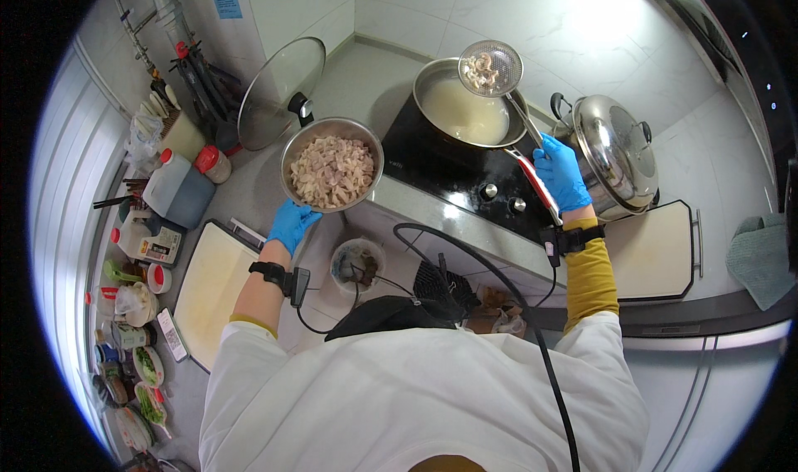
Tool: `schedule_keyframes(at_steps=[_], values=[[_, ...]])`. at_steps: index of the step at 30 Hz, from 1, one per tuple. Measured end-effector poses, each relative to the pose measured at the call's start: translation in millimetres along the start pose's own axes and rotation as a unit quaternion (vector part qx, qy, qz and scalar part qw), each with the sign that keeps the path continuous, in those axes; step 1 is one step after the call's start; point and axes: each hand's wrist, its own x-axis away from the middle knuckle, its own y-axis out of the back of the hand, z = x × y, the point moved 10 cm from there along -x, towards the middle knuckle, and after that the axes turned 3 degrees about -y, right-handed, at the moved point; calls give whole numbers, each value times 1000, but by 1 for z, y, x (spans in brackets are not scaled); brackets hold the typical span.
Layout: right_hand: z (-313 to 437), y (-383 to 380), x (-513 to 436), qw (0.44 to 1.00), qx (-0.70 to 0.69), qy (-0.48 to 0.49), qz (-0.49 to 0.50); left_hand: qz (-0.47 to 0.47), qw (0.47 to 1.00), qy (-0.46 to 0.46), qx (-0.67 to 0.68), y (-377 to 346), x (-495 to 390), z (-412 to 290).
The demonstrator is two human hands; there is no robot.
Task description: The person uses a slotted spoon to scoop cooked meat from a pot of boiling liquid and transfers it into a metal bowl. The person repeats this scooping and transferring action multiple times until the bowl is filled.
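My gloved left hand point(292, 224) grips the near rim of a steel bowl point(330, 124). Pale, sliced meat point(333, 172) fills much of the bowl. In my gloved right hand point(561, 174) is the handle of a mesh skimmer point(509, 68). The skimmer is above the far edge of a pan, with some meat pieces point(483, 69) in its mesh. Cloudy, pale liquid point(458, 110) stands in the pan point(426, 76), on a black cooktop point(411, 144). The pan's red and silver handle point(533, 176) points toward me, below my right hand.
A large lidded steel pot point(608, 141) stands right of the cooktop, near a cutting board point(654, 253). A glass lid point(274, 91) leans at back left. Bottles point(177, 188) and another cutting board point(209, 291) line the left counter. A lined bin point(358, 266) is below. A black cable point(499, 266) crosses the view.
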Motion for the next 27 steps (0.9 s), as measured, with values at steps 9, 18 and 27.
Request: schedule_keyframes(at_steps=[9,18,27], values=[[3,2,0,1000,0,-2,-17,1,1000,13,3,3,-6,6],[1,3,-3,1000,14,4,-13,-9,1000,1,-1,1,-1,0],[1,3,-2,999,37,11,-24,-7,1000,1,-14,5,-6,4]])
